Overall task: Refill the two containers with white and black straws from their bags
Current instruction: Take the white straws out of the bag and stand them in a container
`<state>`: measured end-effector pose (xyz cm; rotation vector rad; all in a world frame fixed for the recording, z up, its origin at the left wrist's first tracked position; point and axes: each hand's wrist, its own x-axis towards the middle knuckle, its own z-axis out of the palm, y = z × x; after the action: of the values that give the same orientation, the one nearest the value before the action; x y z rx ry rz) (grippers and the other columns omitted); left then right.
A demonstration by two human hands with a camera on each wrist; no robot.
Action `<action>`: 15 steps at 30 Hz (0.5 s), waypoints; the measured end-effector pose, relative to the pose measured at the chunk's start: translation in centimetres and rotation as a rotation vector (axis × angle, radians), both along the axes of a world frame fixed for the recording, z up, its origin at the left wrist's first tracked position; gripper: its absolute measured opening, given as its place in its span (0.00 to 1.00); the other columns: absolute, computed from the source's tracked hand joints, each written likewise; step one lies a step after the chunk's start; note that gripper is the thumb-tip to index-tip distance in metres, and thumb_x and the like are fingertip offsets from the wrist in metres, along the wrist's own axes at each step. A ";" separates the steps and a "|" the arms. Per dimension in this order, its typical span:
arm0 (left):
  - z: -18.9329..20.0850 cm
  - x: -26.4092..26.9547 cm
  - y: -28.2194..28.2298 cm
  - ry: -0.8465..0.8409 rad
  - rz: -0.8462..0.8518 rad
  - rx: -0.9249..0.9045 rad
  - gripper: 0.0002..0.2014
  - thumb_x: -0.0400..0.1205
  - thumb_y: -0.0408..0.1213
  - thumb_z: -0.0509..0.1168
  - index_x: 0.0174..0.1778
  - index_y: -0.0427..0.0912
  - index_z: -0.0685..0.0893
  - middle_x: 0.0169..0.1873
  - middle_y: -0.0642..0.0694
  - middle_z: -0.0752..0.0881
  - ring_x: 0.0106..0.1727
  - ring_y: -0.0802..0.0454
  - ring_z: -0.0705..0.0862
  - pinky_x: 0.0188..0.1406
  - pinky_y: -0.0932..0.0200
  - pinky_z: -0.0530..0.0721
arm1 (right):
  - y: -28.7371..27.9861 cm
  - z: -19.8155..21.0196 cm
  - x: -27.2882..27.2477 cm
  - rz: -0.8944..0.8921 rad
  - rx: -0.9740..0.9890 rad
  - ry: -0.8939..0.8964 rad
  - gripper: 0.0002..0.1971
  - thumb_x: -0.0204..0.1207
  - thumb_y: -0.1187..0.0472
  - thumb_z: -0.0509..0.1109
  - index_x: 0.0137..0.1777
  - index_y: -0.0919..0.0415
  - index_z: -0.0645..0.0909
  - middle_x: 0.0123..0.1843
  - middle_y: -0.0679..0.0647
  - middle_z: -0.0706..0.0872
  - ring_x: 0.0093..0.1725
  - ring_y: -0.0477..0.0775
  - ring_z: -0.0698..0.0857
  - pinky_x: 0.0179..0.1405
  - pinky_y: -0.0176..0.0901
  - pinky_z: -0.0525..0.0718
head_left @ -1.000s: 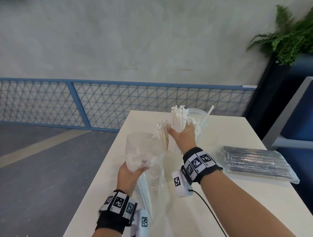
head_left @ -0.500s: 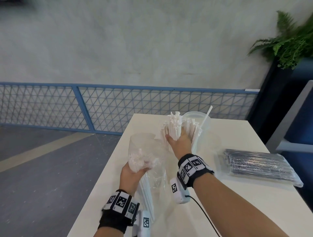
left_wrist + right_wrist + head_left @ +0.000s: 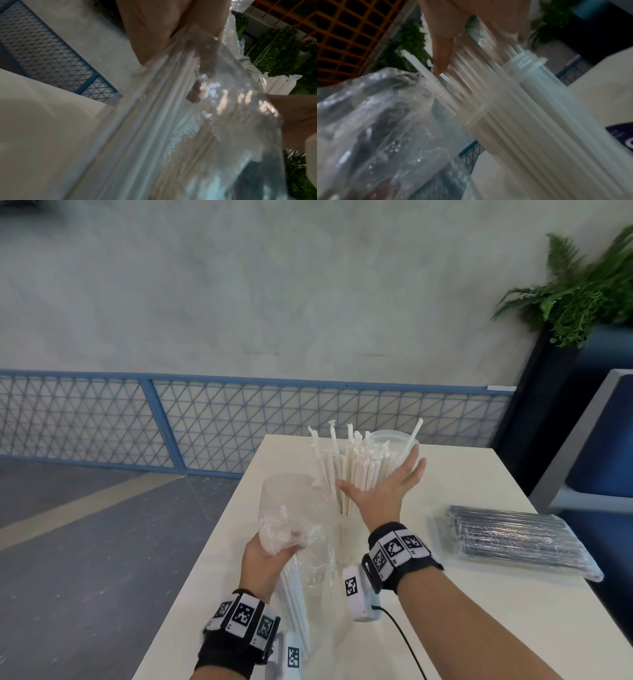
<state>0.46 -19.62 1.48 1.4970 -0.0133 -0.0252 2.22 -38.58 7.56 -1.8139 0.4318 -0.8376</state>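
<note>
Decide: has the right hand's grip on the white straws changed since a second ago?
Yes. The right hand has opened, its fingers spread against the white straws standing in the container.

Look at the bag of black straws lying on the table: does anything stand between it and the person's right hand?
Nothing visible does. The bag of black straws lies sealed on the table, with bare tabletop between it and the right hand. That hand is open against the white straws standing in their container.
</note>
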 end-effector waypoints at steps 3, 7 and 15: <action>0.3 0.0 0.0 -0.010 -0.019 -0.003 0.12 0.66 0.21 0.76 0.41 0.40 0.89 0.38 0.46 0.92 0.44 0.54 0.90 0.47 0.62 0.85 | -0.4 -0.5 0.2 0.162 0.104 0.070 0.70 0.53 0.63 0.86 0.81 0.55 0.31 0.83 0.57 0.48 0.83 0.52 0.50 0.74 0.36 0.48; 0.1 0.2 -0.1 -0.018 -0.021 -0.002 0.12 0.66 0.22 0.77 0.42 0.39 0.89 0.39 0.47 0.92 0.43 0.58 0.90 0.43 0.69 0.84 | -0.6 -0.4 0.6 0.149 0.059 0.160 0.68 0.54 0.64 0.86 0.81 0.53 0.34 0.82 0.58 0.58 0.81 0.55 0.58 0.77 0.42 0.56; -0.5 0.3 -0.4 -0.005 -0.037 -0.013 0.12 0.64 0.26 0.79 0.40 0.42 0.91 0.41 0.44 0.92 0.50 0.46 0.89 0.55 0.51 0.84 | -0.8 -1.2 0.9 0.078 0.012 0.319 0.32 0.66 0.65 0.78 0.69 0.66 0.70 0.62 0.61 0.81 0.63 0.64 0.79 0.62 0.49 0.77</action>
<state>0.81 -20.06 1.00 1.4837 -0.0452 -0.0504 3.07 -39.43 6.33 -1.9468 0.5630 -0.4912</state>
